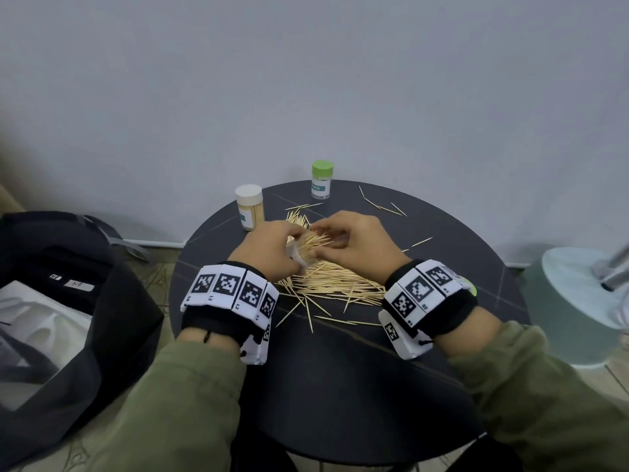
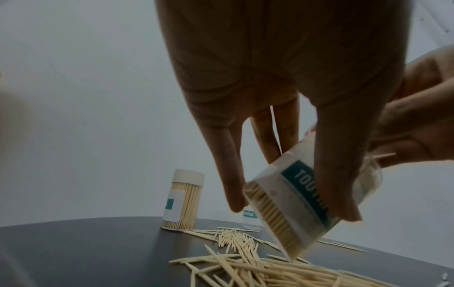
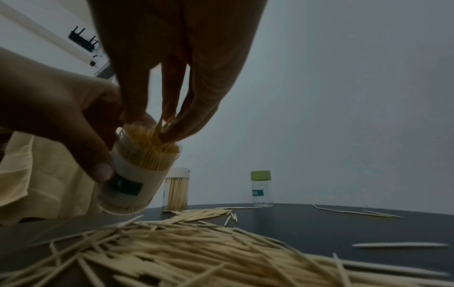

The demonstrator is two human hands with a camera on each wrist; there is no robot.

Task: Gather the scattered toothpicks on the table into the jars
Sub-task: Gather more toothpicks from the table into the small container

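held jar (image 1: 295, 254) mostly hidden between hands, its label (image 2: 304, 186) part-covered, green-lidded jar's label (image 3: 257, 192) unreadable

Three jars show: one open (image 3: 137, 170), held tilted; one with a white cap (image 1: 250, 207); one with a green cap (image 1: 321, 180). Two caps are on jars. Two hands, left (image 1: 272, 250) and right (image 1: 357, 243). One table (image 1: 340, 386). The toothpicks (image 1: 337, 284) lie heaped, too many to count.
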